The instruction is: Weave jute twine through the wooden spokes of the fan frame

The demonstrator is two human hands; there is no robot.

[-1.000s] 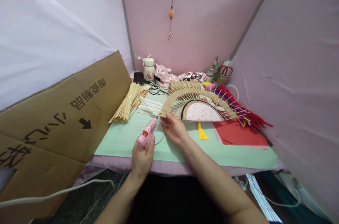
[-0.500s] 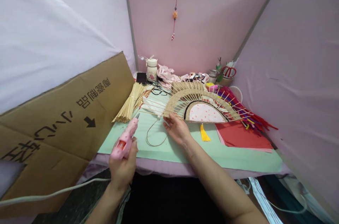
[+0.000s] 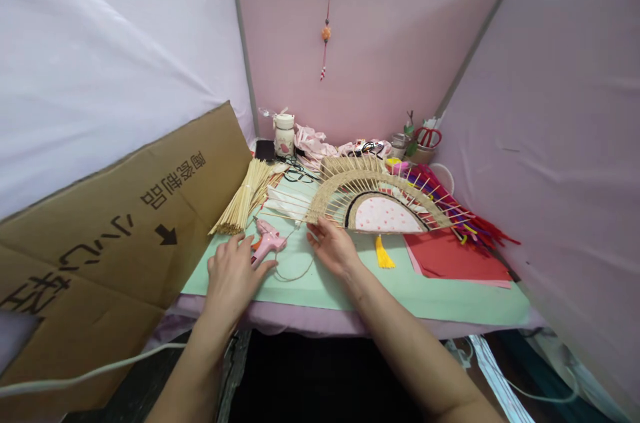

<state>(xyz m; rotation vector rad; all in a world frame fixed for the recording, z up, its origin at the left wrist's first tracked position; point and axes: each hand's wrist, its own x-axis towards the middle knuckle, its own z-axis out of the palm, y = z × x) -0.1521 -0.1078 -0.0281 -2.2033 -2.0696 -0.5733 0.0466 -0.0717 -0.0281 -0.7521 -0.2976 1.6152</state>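
Observation:
A pink glue gun [image 3: 270,240] lies on the green mat, its nozzle pointing up and left. My left hand [image 3: 234,269] is just left of its handle, fingers apart; whether a fingertip still touches it is hard to see. My right hand [image 3: 332,248] pinches the lower left end of a half-round fan [image 3: 327,193] made of sticks and wound twine. The fan has a white panel [image 3: 384,215] with pink dots and a dark curved band. Below its straight edge hangs a yellow tassel [image 3: 384,253]. A thin twine [image 3: 295,278] loops on the mat between my hands.
A bundle of thin sticks [image 3: 245,199] lies at the left, beside a leaning cardboard sheet [image 3: 125,209]. Red sheets [image 3: 457,257] and coloured pipe cleaners [image 3: 475,219] lie at the right. A white bottle [image 3: 285,136] and red-handled scissors [image 3: 428,137] stand at the back.
My left hand has set the glue gun down on the mat and let it go, and its fingers have spread. My right hand keeps its hold on the fan.

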